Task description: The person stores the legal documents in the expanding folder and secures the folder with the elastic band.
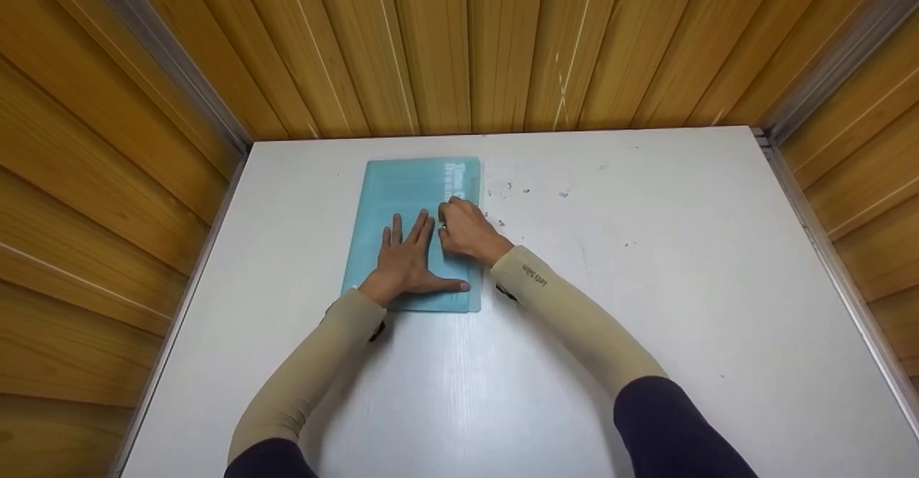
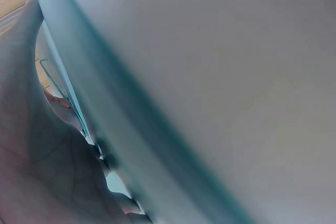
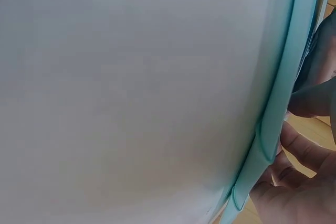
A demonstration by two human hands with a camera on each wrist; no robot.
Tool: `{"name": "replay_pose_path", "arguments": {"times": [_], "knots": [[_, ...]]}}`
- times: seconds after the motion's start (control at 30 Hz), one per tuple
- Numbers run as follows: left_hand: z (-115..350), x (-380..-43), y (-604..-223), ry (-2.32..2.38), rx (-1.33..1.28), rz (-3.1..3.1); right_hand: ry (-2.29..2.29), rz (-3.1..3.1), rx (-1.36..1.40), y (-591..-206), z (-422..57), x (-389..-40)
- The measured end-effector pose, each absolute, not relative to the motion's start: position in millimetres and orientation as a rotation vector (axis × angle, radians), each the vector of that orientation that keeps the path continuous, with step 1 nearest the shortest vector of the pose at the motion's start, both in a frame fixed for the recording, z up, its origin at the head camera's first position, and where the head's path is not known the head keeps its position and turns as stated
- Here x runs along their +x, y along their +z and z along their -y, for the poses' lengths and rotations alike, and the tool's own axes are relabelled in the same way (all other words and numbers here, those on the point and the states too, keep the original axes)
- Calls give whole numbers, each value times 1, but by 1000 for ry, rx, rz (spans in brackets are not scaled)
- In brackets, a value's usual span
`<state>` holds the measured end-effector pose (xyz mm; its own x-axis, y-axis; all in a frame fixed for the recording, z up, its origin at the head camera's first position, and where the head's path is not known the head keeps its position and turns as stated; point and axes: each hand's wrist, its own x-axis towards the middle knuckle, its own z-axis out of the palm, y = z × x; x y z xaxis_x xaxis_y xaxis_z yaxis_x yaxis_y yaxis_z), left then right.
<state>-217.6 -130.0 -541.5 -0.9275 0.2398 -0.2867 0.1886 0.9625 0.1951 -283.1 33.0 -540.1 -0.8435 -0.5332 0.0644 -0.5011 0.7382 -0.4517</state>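
Observation:
A teal, see-through plastic folder with white lettering near its right edge lies on the white table. My left hand presses flat on its lower part, fingers spread and thumb reaching toward the right edge. Beside it, the right hand has its fingers curled over the right part of the folder and pinches a thin piece of it; the exact spot is hidden under the fingers. In the left wrist view, a thin teal edge stands raised off the folder. Notched flaps along the folder's side show in the right wrist view.
The white table carries small dark marks right of the folder. Wood-patterned walls rise at the back, the left and the right, with grey metal strips in the corners.

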Motion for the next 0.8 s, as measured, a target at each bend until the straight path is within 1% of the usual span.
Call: {"name": "replay_pose_path", "arguments": {"times": [0.8], "knots": [[130,-217,-539,247,310,-2811,-826,-2772,-718,-536,-46,-278]]}}
